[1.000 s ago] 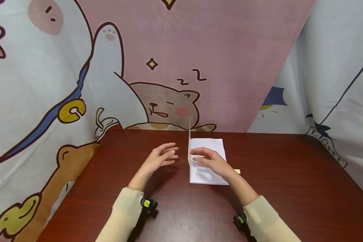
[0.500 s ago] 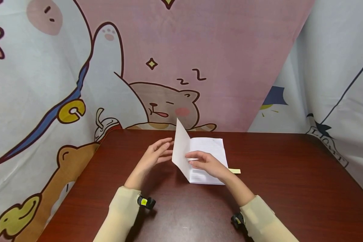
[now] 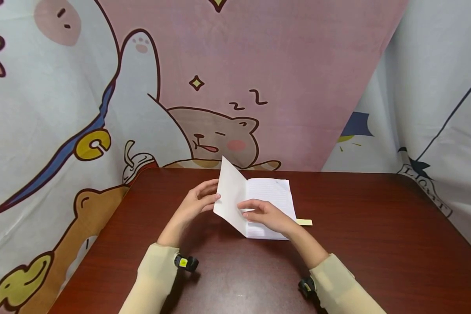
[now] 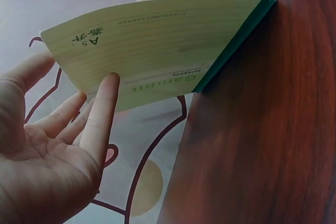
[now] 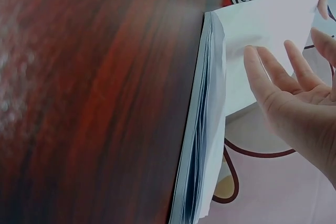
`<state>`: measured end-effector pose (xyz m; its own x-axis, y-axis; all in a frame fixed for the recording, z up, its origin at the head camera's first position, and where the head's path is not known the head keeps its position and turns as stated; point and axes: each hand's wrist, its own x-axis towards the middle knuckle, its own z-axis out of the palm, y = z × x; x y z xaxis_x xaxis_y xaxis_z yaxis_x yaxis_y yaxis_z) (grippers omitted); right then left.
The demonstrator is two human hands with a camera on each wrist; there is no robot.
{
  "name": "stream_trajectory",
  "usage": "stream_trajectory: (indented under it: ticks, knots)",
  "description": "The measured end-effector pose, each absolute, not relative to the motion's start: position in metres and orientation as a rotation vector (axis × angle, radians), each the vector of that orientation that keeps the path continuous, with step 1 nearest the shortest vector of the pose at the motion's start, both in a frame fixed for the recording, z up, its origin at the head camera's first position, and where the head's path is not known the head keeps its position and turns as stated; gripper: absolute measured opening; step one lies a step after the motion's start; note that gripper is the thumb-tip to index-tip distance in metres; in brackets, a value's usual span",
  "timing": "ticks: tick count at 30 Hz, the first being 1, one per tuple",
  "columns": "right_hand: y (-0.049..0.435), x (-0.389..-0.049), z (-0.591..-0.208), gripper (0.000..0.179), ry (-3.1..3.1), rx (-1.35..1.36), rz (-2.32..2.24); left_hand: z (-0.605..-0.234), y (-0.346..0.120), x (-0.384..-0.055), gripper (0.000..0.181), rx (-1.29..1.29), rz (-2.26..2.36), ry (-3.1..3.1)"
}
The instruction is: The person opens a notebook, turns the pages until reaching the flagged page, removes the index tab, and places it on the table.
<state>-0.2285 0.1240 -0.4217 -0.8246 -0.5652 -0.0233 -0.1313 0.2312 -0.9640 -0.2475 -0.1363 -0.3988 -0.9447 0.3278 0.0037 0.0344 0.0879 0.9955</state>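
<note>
An A5 notebook (image 3: 268, 189) lies partly opened, its lined page facing up. The cover (image 3: 230, 196) stands tilted up to the left, white inside. Its outer face (image 4: 152, 51) is pale yellow-green with a dark green spine strip. My left hand (image 3: 194, 205) is at the cover's free edge, fingers extended behind the outer face, thumb tip by the edge. My right hand (image 3: 267, 216) hovers over the page, fingers loosely extended toward the inner face (image 5: 257, 24); whether they touch it I cannot tell. A pale yellow tab (image 3: 304, 222) sticks out at the notebook's right side.
The notebook is on a dark red-brown wooden table (image 3: 377, 226). Behind and beside the table hangs a cartoon-printed cloth (image 3: 298, 87). A black wrist camera is worn at each cream sleeve (image 3: 157, 266).
The cover has swung from upright over to the left. My left hand has moved slightly left and its thumb now meets the cover's edge. The right hand has shifted a little left.
</note>
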Motion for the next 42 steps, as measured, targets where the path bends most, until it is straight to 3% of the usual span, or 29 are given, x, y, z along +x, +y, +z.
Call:
stream_trajectory:
  ticks: [42]
  knots:
    - [0.197,-0.240,-0.409,0.034,2.324,-0.480,-1.839,-0.449,-0.187,-0.248,0.059,0.263,1.850,2.201]
